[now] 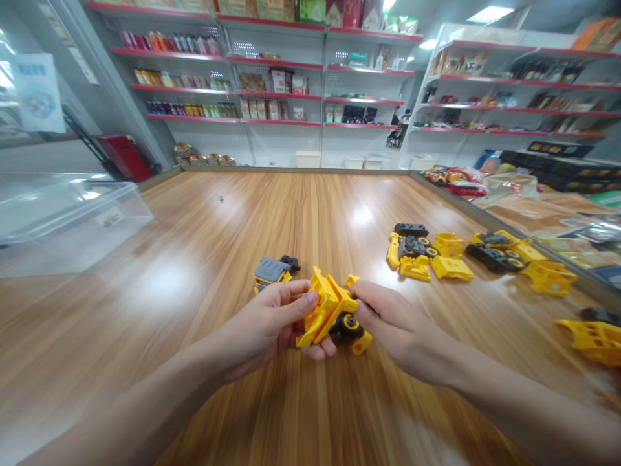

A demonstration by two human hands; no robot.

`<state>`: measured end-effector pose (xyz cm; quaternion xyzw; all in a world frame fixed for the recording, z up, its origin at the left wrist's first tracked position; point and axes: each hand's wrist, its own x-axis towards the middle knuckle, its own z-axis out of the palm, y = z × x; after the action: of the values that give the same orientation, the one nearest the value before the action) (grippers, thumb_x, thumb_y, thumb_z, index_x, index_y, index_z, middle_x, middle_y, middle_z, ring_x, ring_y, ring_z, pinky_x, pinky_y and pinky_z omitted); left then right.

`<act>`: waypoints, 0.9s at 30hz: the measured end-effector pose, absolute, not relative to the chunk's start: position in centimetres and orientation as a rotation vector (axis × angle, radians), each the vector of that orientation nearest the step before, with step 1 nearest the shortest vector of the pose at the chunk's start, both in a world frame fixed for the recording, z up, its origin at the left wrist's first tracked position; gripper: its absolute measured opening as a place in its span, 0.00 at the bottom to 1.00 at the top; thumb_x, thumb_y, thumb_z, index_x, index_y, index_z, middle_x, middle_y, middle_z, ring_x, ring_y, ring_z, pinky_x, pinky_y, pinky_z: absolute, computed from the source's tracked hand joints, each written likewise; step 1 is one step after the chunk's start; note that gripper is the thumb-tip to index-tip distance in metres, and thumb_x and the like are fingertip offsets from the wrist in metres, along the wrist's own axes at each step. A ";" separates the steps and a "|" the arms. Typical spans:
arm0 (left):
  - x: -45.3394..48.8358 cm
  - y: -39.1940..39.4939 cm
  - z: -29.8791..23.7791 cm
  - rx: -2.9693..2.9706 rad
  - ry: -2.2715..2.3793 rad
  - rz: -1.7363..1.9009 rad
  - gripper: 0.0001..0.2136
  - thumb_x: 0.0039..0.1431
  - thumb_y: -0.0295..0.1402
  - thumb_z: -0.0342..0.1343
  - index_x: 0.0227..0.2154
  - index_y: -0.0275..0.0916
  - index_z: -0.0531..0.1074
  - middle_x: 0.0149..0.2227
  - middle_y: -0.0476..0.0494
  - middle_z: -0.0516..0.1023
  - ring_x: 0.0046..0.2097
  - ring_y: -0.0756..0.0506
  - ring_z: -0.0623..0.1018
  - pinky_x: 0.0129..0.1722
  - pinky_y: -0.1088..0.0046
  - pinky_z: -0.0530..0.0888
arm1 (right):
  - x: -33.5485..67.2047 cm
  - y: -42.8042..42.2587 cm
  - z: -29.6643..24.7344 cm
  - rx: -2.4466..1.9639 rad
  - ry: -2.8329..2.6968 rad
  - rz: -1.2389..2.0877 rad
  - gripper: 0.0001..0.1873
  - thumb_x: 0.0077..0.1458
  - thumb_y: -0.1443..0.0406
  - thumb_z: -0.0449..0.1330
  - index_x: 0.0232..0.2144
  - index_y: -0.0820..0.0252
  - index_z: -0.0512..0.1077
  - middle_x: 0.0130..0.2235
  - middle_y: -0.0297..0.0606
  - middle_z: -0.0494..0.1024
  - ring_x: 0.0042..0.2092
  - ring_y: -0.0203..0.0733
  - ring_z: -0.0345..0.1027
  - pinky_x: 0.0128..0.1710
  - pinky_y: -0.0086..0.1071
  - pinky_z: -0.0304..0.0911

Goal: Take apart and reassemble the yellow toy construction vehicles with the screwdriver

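My left hand (279,323) is closed around a yellow plastic toy vehicle (326,309), thumb on its near face and fingers underneath. A black wheel with a yellow hub (347,325) shows on the toy's lower right side. The fingertips of my right hand (392,317) are pinched at the toy's right end, on a yellow part partly hidden by them. Just beyond my left hand, a small toy dump truck with a grey bed (272,272) rests on the wooden table (252,220).
Right of my hands lie a black wheeled chassis and yellow pieces (412,248), a second group of black and yellow toy parts (499,252), and more yellow parts (592,336). A clear plastic bin (72,220) stands left. Bagged goods (514,194) border the table's right side.
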<state>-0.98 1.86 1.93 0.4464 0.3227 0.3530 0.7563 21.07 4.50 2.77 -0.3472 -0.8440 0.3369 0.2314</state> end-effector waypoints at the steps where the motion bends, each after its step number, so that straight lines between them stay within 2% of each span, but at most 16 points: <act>1: -1.0 1.9 2.0 0.966 0.710 0.780 0.12 0.66 0.37 0.49 0.43 0.33 0.70 0.38 0.36 0.77 0.33 0.48 0.79 0.31 0.76 0.76 | 21.1 4.5 2.8 -0.940 -2.305 0.952 0.16 0.68 0.62 0.44 0.33 0.60 0.66 0.35 0.38 0.72 0.36 0.39 0.64 0.35 0.34 0.58; 3: -1.0 1.8 2.1 0.957 0.722 0.797 0.12 0.66 0.37 0.49 0.43 0.33 0.70 0.37 0.37 0.77 0.33 0.48 0.79 0.31 0.77 0.76 | 21.1 4.6 2.9 -0.919 -2.291 0.969 0.14 0.68 0.64 0.44 0.36 0.60 0.68 0.37 0.39 0.73 0.38 0.40 0.65 0.37 0.35 0.60; 6: -1.0 1.7 2.2 0.965 0.722 0.801 0.11 0.66 0.37 0.50 0.43 0.34 0.68 0.38 0.37 0.76 0.33 0.48 0.79 0.31 0.76 0.75 | 21.2 4.7 2.5 -0.936 -2.307 0.938 0.06 0.63 0.69 0.52 0.40 0.60 0.68 0.39 0.38 0.74 0.40 0.40 0.67 0.39 0.34 0.61; 10: -0.8 1.7 2.2 0.994 0.702 0.784 0.10 0.66 0.36 0.50 0.44 0.35 0.67 0.37 0.39 0.76 0.33 0.47 0.79 0.31 0.75 0.74 | 21.1 4.7 1.5 -0.959 -2.240 0.979 0.08 0.58 0.71 0.57 0.41 0.58 0.65 0.38 0.36 0.75 0.38 0.39 0.69 0.36 0.32 0.62; 13: -0.8 1.8 2.2 1.002 0.693 0.776 0.09 0.66 0.36 0.50 0.44 0.36 0.67 0.39 0.39 0.75 0.34 0.48 0.79 0.32 0.75 0.74 | 20.9 4.6 1.4 -0.952 -2.242 1.011 0.08 0.59 0.70 0.57 0.42 0.58 0.64 0.39 0.37 0.75 0.38 0.39 0.68 0.34 0.32 0.62; 16: -0.9 1.8 2.2 1.003 0.688 0.780 0.09 0.66 0.36 0.50 0.44 0.36 0.66 0.40 0.39 0.75 0.35 0.47 0.79 0.32 0.74 0.74 | 20.9 4.5 2.0 -0.909 -2.364 0.961 0.03 0.63 0.69 0.51 0.39 0.59 0.64 0.38 0.40 0.73 0.37 0.40 0.65 0.35 0.34 0.61; 19: -0.9 1.8 2.2 1.006 0.681 0.770 0.09 0.66 0.35 0.50 0.44 0.36 0.67 0.41 0.38 0.75 0.35 0.47 0.79 0.32 0.74 0.73 | 20.9 4.4 2.6 -0.848 -2.455 0.893 0.09 0.65 0.69 0.46 0.35 0.60 0.65 0.37 0.41 0.71 0.36 0.40 0.62 0.36 0.36 0.60; 27: -0.9 1.8 2.2 0.995 0.667 0.794 0.09 0.65 0.34 0.51 0.44 0.36 0.69 0.40 0.38 0.76 0.35 0.46 0.80 0.32 0.74 0.75 | 20.9 4.4 2.1 -0.945 -2.444 0.916 0.03 0.63 0.69 0.51 0.36 0.60 0.64 0.35 0.38 0.72 0.34 0.39 0.63 0.32 0.34 0.57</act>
<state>-0.94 1.80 2.20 0.4558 0.3056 0.3635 0.7529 20.90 4.45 2.15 -0.3349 -0.8658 0.3245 0.1817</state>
